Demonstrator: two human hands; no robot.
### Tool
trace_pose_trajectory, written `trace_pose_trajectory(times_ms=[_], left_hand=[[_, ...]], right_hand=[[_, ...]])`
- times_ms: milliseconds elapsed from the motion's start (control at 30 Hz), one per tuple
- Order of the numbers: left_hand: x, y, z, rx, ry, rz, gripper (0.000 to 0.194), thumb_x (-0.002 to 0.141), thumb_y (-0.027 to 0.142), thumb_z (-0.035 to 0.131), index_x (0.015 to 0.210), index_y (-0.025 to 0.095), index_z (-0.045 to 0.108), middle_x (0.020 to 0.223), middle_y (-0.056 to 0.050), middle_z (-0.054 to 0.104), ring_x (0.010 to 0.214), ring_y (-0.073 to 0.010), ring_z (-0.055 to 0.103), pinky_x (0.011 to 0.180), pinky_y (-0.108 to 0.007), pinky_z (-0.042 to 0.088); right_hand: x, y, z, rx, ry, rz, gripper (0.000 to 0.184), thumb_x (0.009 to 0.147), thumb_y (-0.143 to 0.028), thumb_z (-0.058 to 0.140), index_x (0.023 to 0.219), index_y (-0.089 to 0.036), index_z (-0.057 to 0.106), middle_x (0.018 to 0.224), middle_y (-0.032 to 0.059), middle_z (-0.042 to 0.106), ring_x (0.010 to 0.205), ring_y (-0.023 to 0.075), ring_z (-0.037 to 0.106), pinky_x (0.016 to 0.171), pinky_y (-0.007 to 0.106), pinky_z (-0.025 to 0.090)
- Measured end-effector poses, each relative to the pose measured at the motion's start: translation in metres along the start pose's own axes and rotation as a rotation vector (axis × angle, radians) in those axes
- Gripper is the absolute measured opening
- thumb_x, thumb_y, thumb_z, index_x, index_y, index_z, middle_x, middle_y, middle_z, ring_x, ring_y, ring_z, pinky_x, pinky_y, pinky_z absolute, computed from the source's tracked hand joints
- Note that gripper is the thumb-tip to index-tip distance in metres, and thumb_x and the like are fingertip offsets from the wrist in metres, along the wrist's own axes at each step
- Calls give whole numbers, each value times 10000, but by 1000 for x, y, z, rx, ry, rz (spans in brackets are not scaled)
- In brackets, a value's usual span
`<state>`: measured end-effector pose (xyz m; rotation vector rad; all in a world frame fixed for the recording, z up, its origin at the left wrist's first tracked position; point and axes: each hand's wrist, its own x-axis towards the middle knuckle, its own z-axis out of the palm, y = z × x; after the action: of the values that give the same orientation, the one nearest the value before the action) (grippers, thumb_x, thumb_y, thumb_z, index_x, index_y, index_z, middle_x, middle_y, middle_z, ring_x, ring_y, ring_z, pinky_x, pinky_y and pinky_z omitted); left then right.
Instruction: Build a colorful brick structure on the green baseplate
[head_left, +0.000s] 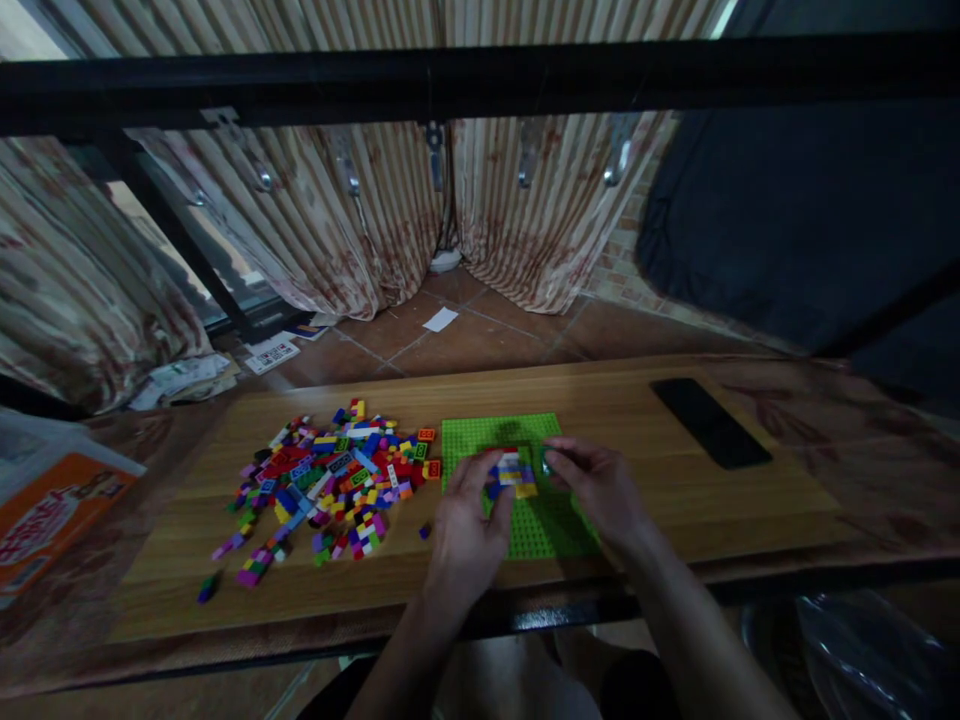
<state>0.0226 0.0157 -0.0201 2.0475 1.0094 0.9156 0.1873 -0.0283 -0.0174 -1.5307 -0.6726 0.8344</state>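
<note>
A green baseplate (536,545) lies on the wooden board, with a small build of coloured toy bricks (517,475) over its middle. My left hand (469,520) is closed around the left side of this build, thumb in front and fingers behind. Whether the build sits on the studs or is held just above them, I cannot tell. Just to its right, my right hand (596,485) pinches a small dark green brick (546,460) between thumb and fingertips, apart from the build. The fingers partly cover both.
A wide heap of loose toy bricks (337,480) spreads over the left of the wooden board (622,400). At the right lies a black phone (710,422). An orange-labelled box (60,515) stands at far left. A dark metal bar (480,80) with hanging hooks crosses above.
</note>
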Motion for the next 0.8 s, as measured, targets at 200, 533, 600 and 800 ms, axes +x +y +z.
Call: trace_pose_trajectory(times_ms=[200, 533, 600, 800], left_hand=[[10, -13, -2, 7, 21, -229, 340, 837, 211, 552, 1172, 158, 572, 1079, -94, 654, 857, -183, 650, 717, -316, 548], [7, -9, 1, 91, -59, -185, 347, 844, 194, 532, 1189, 169, 553, 1111, -92, 640, 957, -199, 642, 836, -372, 535], [6, -8, 1, 120, -61, -163, 339, 847, 183, 525, 1184, 166, 557, 1123, -98, 627, 990, -209, 630, 860, -390, 530], [2, -3, 5, 226, -58, -39, 313, 851, 149, 525, 1152, 187, 600, 1185, -91, 580, 1102, -220, 563, 984, -404, 472]], right_hand=[[15, 6, -6, -33, 87, -21, 393, 603, -466, 730, 868, -177, 700, 743, 28, 683, 572, 140, 586, 564, 294, 506], [7, 4, -6, -178, -18, 6, 252, 688, -335, 637, 881, -190, 705, 803, 33, 713, 633, 161, 635, 575, 298, 521], [6, 5, -7, -208, -46, 28, 230, 688, -306, 637, 876, -194, 705, 796, 30, 718, 635, 168, 645, 572, 303, 524], [6, 10, -5, -347, -95, 2, 236, 709, -271, 652, 923, -188, 708, 819, 44, 736, 675, 185, 664, 637, 327, 517]])
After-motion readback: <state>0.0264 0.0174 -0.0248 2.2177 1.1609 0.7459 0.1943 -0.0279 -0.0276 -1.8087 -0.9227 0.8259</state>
